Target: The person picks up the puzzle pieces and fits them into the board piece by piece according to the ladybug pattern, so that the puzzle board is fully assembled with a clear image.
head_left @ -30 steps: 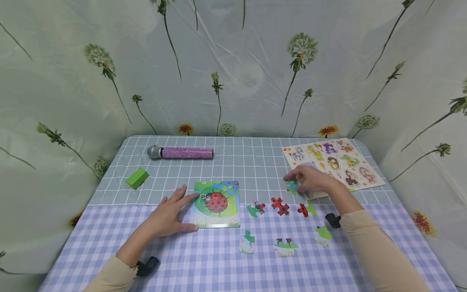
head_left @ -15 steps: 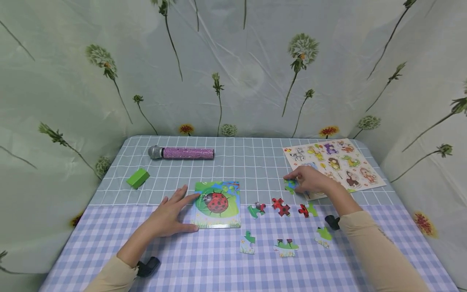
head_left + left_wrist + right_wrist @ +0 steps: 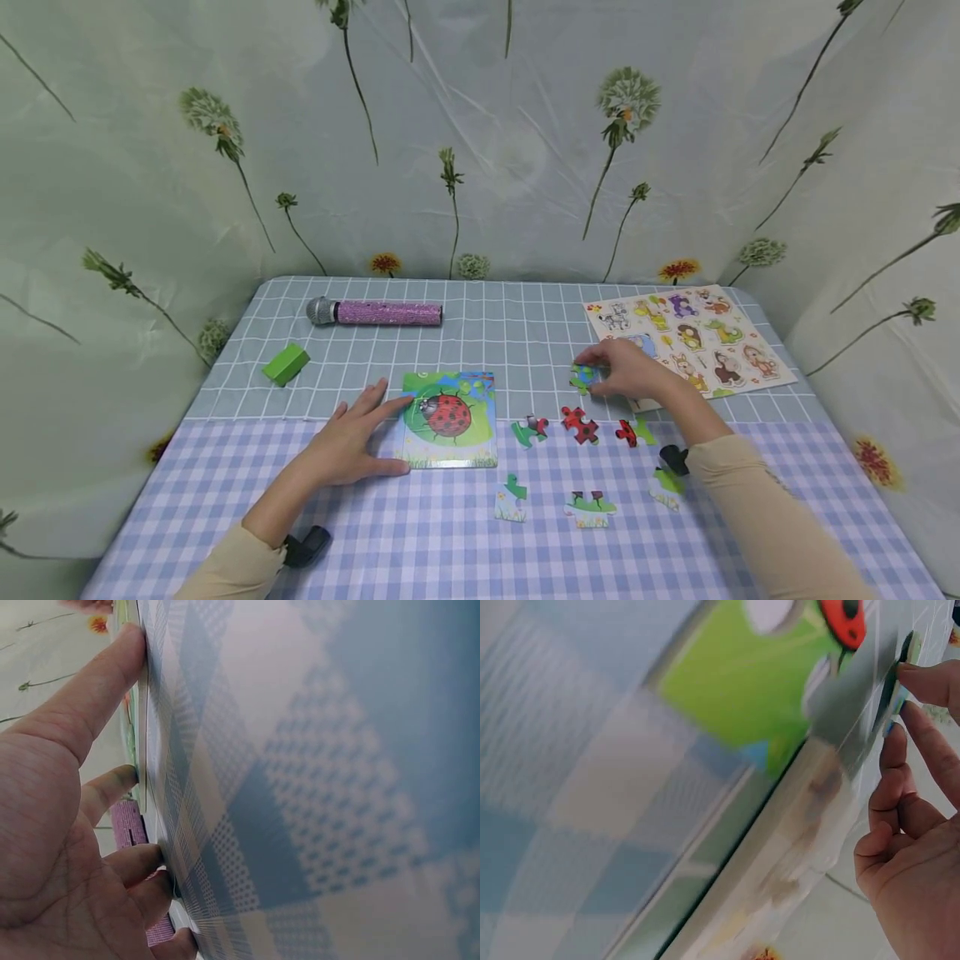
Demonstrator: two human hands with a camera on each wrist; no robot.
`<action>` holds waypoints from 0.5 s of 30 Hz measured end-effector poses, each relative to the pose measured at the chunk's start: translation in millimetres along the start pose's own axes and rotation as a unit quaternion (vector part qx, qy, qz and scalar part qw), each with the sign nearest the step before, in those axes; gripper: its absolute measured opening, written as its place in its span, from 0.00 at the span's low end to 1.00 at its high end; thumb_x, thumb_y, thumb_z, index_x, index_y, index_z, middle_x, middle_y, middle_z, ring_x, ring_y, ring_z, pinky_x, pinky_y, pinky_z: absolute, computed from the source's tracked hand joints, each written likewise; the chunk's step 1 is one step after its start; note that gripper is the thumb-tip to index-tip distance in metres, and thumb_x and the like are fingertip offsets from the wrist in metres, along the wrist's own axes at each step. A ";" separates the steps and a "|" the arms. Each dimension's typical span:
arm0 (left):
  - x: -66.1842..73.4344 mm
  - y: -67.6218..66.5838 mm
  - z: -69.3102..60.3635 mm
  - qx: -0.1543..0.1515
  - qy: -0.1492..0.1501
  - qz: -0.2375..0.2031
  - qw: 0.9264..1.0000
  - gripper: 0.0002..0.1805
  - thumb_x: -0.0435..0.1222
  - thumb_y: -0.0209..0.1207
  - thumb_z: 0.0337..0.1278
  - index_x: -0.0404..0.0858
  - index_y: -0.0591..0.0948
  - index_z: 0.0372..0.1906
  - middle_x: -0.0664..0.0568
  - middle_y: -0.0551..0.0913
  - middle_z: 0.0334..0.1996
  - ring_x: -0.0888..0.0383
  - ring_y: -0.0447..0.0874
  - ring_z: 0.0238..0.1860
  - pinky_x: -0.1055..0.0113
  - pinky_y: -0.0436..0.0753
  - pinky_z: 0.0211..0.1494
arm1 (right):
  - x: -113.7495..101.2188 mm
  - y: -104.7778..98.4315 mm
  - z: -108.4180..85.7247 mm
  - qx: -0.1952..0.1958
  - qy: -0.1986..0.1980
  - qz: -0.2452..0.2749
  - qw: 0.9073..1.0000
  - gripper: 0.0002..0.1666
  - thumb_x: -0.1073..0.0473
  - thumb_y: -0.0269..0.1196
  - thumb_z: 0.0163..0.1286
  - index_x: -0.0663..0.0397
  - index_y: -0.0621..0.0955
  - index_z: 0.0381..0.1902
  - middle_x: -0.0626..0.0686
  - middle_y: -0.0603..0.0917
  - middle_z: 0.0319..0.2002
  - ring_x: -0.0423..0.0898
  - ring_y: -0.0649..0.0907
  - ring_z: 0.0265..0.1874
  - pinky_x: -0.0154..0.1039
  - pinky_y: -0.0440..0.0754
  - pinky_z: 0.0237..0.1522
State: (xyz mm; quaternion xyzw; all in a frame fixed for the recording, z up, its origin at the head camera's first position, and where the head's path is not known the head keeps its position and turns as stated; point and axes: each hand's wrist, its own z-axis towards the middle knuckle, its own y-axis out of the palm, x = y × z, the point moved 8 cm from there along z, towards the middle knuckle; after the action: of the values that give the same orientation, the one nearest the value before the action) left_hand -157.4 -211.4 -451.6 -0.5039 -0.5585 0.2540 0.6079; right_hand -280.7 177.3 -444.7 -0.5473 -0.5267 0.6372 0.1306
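Observation:
A square ladybug picture board lies flat at mid-table in the head view. My left hand is beside its left edge, fingers spread, with the index fingertip and thumb at the board. In the left wrist view that hand's thumb reaches the board's edge. Over on the right, my right hand pinches a blue-and-green puzzle piece between thumb and fingers. The right wrist view shows the same piece edge-on at the fingertips. Loose pieces lie nearby, including a red one and a green-and-red one.
An animal picture board lies at the back right, partly under the right hand. A purple glitter microphone and a green block are at the back left. Several pieces, one a grassy piece, lie nearer the front.
My right hand has moved slightly left with the blue-and-green piece, away from the animal board. The left hand stays at the ladybug board.

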 end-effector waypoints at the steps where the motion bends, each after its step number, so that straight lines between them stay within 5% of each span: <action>1: -0.1 0.2 0.2 0.000 -0.001 0.001 1.000 0.55 0.60 0.79 0.49 0.50 0.70 0.82 0.31 0.55 0.85 0.28 0.55 0.84 0.21 0.54 0.80 | -2.5 0.9 1.1 0.003 -0.006 -0.001 1.000 0.29 0.63 0.76 0.60 0.61 0.87 0.60 0.59 0.91 0.55 0.60 0.86 0.59 0.63 0.81 0.67; 15: -0.4 0.6 0.9 0.000 0.001 0.004 1.000 0.55 0.59 0.80 0.49 0.50 0.70 0.82 0.31 0.55 0.85 0.28 0.54 0.85 0.21 0.55 0.80 | -36.1 13.5 21.8 0.002 -0.046 0.020 0.999 0.29 0.64 0.74 0.57 0.57 0.88 0.59 0.55 0.91 0.55 0.54 0.86 0.58 0.59 0.83 0.67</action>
State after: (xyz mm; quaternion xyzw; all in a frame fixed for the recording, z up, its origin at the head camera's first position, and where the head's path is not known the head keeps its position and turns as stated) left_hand -158.2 -211.2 -452.4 -0.5061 -0.5560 0.2559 0.6077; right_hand -280.2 133.5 -438.8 -0.5280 -0.5192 0.6654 0.0948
